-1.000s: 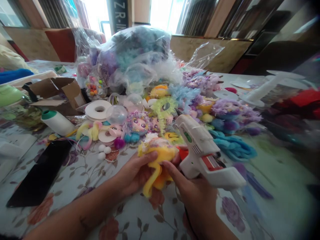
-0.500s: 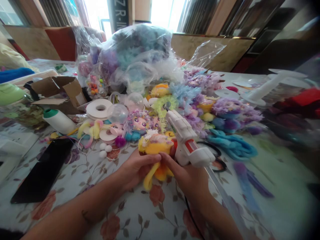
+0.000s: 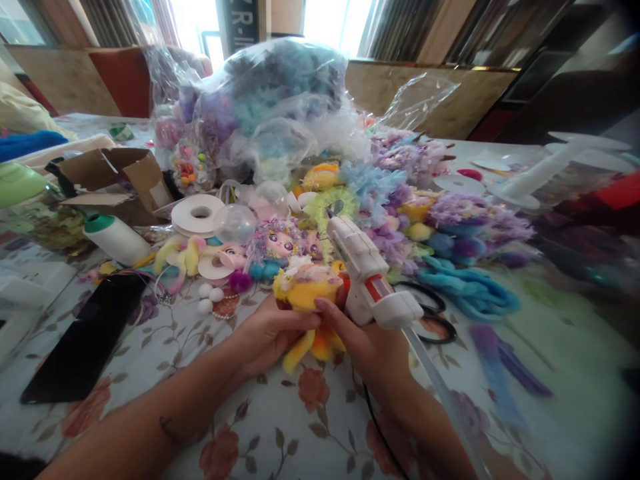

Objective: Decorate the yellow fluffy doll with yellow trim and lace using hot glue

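Between my hands is a small yellow fuzzy doll (image 3: pixel 309 291) with white and pink trimming on top and yellow strips hanging below. My left hand (image 3: pixel 270 333) grips its left side, thumb on the near face. My right hand (image 3: pixel 373 340) holds a white hot glue gun (image 3: pixel 361 257), and its thumb also presses on the doll. The gun's nozzle points up and away to the left, clear of the doll. A clear glue stick (image 3: pixel 425 360) sticks out of its back end. My right fingers are mostly hidden behind the gun and doll.
Scissors with black handles (image 3: pixel 437 327) lie right of the gun, near a blue fuzzy coil (image 3: pixel 467 290). Doll heads (image 3: pixel 280 243), ribbon rolls (image 3: pixel 197 215) and a thread cone (image 3: pixel 116 240) sit beyond my hands. A black phone (image 3: pixel 83 340) lies at left. A large plastic bag (image 3: pixel 280 100) stands behind.
The glue gun has shifted slightly left and tilted a little with my right hand. The doll remains between both hands, turned slightly.
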### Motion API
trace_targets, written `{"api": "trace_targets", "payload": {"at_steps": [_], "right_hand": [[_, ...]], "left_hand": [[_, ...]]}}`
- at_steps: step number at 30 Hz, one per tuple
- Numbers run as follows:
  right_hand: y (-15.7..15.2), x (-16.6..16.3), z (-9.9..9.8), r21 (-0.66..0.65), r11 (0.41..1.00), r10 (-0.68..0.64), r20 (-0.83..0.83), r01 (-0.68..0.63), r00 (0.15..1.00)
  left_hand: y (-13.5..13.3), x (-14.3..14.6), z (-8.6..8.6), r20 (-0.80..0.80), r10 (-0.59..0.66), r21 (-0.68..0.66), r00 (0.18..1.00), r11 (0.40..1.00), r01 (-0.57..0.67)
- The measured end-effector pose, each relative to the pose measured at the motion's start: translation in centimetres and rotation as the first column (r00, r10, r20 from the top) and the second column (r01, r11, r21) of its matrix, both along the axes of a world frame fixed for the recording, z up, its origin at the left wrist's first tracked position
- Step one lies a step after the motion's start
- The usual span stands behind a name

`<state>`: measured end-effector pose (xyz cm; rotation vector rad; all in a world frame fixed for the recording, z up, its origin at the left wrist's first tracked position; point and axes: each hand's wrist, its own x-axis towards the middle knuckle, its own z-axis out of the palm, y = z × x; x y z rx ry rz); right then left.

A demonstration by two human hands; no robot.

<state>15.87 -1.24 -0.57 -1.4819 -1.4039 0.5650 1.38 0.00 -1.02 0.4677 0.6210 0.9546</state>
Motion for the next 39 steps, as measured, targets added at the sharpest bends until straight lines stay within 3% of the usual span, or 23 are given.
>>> {"api": "trace_targets", "payload": {"at_steps": [14,19,22,29,39], "right_hand": [[-0.5,-0.1,0.3,0.061,0.998,-0.017,0.012,0.017,1.000],[-2.2,1.5,1.0,-0.012,0.999,0.025,-0.263,-0.029,0.965],[-3.5,2.5,0.8,-0.050,0.993,0.085,-0.320,-0.106,0.944],[-5.8,2.6,-0.6,-0.262,0.955,0.082,-0.217,-0.139,0.973],[-5.9,3.3,-2.4,-0.247,0.963,0.091,-0.087,-0.110,0.992]], "left_hand": [[0.5,-0.5,0.5,0.022,0.083,-0.098,0.996,0.992,-0.081],[1.6,-1.7,0.8,0.050,0.231,-0.085,0.972,0.970,-0.226],[2.2,-2.3,1.0,0.087,0.301,-0.058,0.950,0.953,-0.297],[2.3,-2.1,1.1,0.079,0.359,-0.090,0.930,0.932,-0.352],[1.7,-1.7,0.8,0.022,0.312,-0.070,0.950,0.948,-0.310]]}}
